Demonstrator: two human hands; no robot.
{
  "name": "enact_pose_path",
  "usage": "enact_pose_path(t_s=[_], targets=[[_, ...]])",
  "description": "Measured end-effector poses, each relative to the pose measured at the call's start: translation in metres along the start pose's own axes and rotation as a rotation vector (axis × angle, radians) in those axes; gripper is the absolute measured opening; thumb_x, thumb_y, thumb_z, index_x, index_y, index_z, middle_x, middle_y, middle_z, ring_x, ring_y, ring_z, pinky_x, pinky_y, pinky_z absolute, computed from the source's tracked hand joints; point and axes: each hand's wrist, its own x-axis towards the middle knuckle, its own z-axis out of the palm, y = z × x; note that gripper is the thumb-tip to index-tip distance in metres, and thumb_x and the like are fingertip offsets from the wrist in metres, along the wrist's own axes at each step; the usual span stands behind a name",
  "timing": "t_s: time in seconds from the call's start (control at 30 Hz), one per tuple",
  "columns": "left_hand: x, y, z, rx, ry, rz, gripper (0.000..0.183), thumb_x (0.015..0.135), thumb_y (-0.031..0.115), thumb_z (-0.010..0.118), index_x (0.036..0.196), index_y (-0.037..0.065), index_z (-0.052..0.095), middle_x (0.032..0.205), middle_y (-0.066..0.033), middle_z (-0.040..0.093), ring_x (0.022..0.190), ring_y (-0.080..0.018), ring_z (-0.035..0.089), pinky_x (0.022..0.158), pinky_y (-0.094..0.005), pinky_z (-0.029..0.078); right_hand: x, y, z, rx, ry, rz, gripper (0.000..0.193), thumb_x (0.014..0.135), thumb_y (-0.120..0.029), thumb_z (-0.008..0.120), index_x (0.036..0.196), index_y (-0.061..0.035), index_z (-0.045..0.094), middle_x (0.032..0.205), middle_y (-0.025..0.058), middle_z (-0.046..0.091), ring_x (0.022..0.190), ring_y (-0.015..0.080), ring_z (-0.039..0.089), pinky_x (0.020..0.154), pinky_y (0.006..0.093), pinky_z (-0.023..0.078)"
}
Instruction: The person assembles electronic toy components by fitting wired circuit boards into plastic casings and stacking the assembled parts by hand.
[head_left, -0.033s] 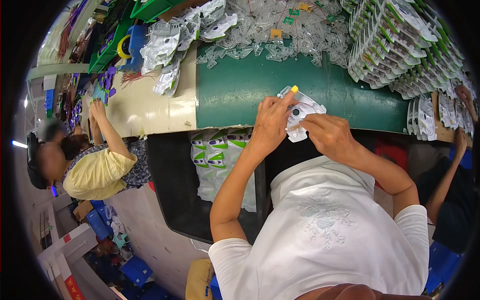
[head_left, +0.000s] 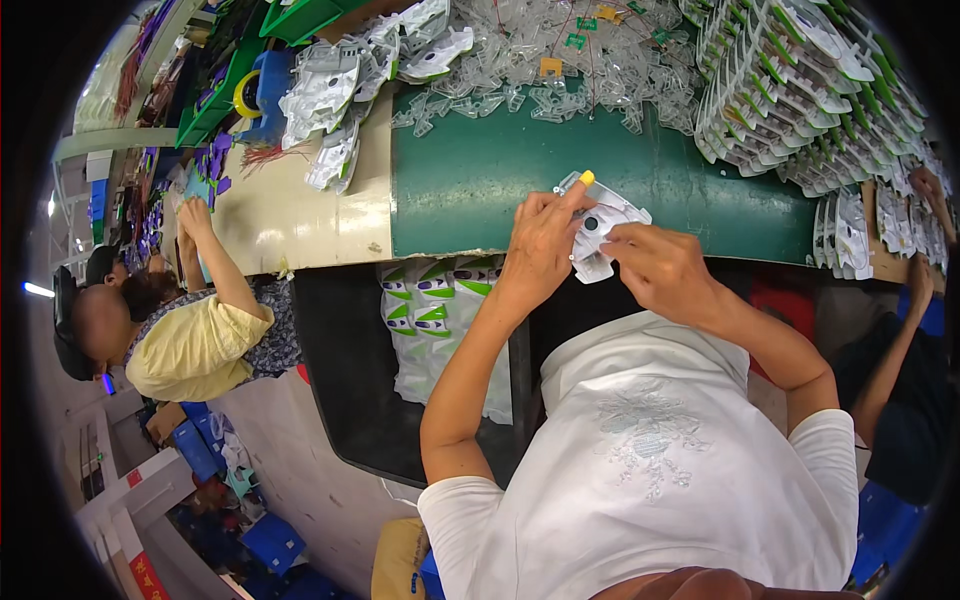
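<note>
A white moulded plastic shell (head_left: 604,218) with a dark round hole is held above the near edge of the green work surface. My left hand (head_left: 543,240) grips its left side, closed, with a yellow cover (head_left: 587,178) on one fingertip. From the right, my right hand (head_left: 662,264) reaches over the shell's inner face with its fingers pinched together. Whatever those fingertips may hold is hidden. Clear plastic parts (head_left: 560,100) lie in a heap beyond my hands on the green surface (head_left: 500,200).
Stacked white-and-green shells (head_left: 780,100) rise at the far right; more shells (head_left: 325,90) lie at the far left beside a blue tape dispenser (head_left: 268,95). Below the table edge, a black bin (head_left: 345,420) holds bagged parts (head_left: 440,340). A co-worker in yellow (head_left: 205,345) works at left; another person's arm (head_left: 895,350) shows at right.
My right fingertips have shifted slightly over the shell, and the shell's lower end looks a little different. My left hand stays nearly still. The co-worker's hands at left have moved slightly.
</note>
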Motion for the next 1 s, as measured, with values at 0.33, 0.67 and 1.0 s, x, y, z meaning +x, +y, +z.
enact_pose_path(t_s=[0.33, 0.67, 1.0], targets=[[-0.001, -0.003, 0.007, -0.032, -0.048, -0.054, 0.049, 0.091, -0.005, 0.052, 0.139, 0.004, 0.048, 0.116, -0.0084, 0.068, 0.100, -0.0299, 0.054, 0.094, -0.0382, 0.042, -0.020, 0.022, -0.002, 0.137, 0.087, 0.443, 0.030, 0.084, -0.004, 0.066, 0.113, -0.0065, 0.057, 0.072, 0.0137, 0.065, 0.058, 0.0259, 0.065, 0.052, 0.0367, 0.049], [0.005, 0.032, 0.001, 0.071, 0.147, 0.021, 0.033, 0.088, -0.005, 0.062, 0.121, 0.000, 0.061, 0.110, -0.0123, 0.069, 0.097, -0.0267, 0.060, 0.088, -0.0358, 0.047, -0.095, 0.009, -0.070, 0.184, 0.438, 0.618, 0.020, 0.084, 0.000, 0.063, 0.103, -0.0046, 0.060, 0.070, 0.0066, 0.060, 0.058, 0.0086, 0.055, 0.053, 0.0274, 0.045], [0.008, 0.065, 0.050, -0.008, -0.054, 0.137, 0.023, 0.080, -0.009, 0.066, 0.102, -0.003, 0.067, 0.100, -0.0151, 0.068, 0.091, -0.0339, 0.063, 0.081, -0.0407, 0.051, -0.186, 0.064, -0.178, 0.068, 1.087, 0.777, 0.015, 0.092, 0.002, 0.055, 0.106, 0.0001, 0.057, 0.079, -0.0024, 0.059, 0.066, 0.0019, 0.052, 0.057, 0.0179, 0.041]])
